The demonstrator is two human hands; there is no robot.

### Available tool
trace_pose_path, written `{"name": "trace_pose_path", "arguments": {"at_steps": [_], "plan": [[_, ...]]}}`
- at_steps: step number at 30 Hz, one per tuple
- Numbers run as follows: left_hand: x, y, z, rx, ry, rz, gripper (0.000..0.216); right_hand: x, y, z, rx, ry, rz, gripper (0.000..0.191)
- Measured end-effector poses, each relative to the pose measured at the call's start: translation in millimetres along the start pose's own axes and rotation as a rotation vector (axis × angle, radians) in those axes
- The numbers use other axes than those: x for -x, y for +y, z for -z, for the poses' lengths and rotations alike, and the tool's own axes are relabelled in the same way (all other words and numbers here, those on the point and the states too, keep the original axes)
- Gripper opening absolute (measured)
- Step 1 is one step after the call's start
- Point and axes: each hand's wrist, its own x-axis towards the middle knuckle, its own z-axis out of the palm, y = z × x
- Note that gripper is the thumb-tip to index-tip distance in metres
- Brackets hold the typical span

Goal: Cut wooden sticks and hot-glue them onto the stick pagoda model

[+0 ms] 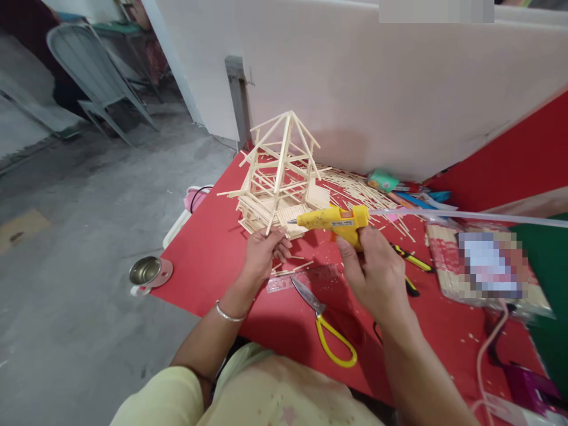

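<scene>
A small house frame built of thin wooden sticks (284,165) stands on the red table, with a peaked roof of bare rafters. My left hand (261,254) is closed at its near side, thumb and fingers pinching the low end of a slanting wooden stick (272,213). Whether that stick is fixed to the frame I cannot tell. My right hand (379,281) is wrapped round the grip of a yellow hot glue gun (319,219). Its metal nozzle points left, just above my left fingertips. A long clear glue stick (452,214) sticks out of the gun's back.
Yellow-handled scissors (335,343) and a clear ruler (279,284) lie near me on the red table (199,278). Loose sticks (364,189), a yellow cutter (415,258) and bagged sticks (444,260) lie behind and right. A metal cup (148,272) hangs at the left edge.
</scene>
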Motion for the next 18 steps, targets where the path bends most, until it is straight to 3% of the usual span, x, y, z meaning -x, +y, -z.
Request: {"name": "trace_pose_path", "arguments": {"at_steps": [18], "plan": [[-2, -4, 1, 0.013, -0.003, -0.009, 0.042, -10, -3, -13, 0.151, 0.044, 0.023, 0.029]]}}
